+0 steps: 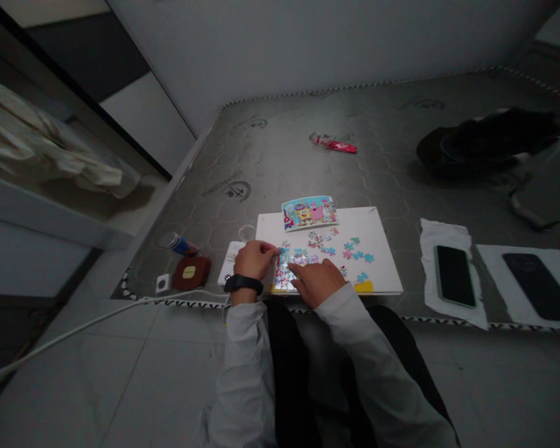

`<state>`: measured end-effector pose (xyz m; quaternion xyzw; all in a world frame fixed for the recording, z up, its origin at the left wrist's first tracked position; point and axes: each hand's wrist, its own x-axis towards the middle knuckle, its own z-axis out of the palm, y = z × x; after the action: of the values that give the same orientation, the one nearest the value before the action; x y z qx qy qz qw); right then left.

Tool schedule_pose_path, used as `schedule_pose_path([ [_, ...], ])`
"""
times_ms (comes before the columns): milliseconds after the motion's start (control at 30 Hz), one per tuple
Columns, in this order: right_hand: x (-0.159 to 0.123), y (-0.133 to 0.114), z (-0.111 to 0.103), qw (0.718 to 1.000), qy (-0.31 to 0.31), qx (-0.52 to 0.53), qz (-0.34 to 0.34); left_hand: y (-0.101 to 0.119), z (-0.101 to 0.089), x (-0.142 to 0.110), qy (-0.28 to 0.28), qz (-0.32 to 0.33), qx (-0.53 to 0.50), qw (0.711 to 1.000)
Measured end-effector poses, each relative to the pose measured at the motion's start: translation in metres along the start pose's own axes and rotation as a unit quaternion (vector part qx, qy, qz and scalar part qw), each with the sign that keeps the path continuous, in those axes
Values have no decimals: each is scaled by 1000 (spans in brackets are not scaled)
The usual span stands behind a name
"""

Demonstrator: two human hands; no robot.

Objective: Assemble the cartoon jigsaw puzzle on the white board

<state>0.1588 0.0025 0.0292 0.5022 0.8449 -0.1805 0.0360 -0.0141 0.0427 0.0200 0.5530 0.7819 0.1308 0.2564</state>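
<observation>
A partly assembled jigsaw puzzle [287, 274] lies at the left front of a white board [387, 261]. My left hand [252, 260], with a dark watch on the wrist, has thumb and forefinger pinched on a small bluish puzzle piece [281, 251] at the puzzle's upper left edge. My right hand [320, 280] rests at the puzzle's right side, index finger and thumb stretched apart over it, holding nothing that I can see. Several loose puzzle pieces [348, 252] are scattered to the right. Behind them lies a cartoon picture card [310, 213] on the board's back edge.
A brown case [191, 274], a white plug adapter [163, 284], a blue can [182, 244] and a white device [227, 264] are at left. Phones [455, 275] on white paper lie at right. Farther back are a red packet [336, 145] and a dark cap-like object [485, 143].
</observation>
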Motion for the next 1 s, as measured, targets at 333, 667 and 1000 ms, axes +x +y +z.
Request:
schedule_pose_path([
  [333, 2, -7, 1, 999, 29, 15, -11, -10, 6, 6, -10, 17, -26, 999],
  [667, 8, -11, 15, 999, 44, 5, -5, -12, 10, 8, -10, 32, -40, 999],
  [1000, 8, -12, 16, 998, 54, 16, -8, -4, 6, 5, 23, 47, -58, 997],
])
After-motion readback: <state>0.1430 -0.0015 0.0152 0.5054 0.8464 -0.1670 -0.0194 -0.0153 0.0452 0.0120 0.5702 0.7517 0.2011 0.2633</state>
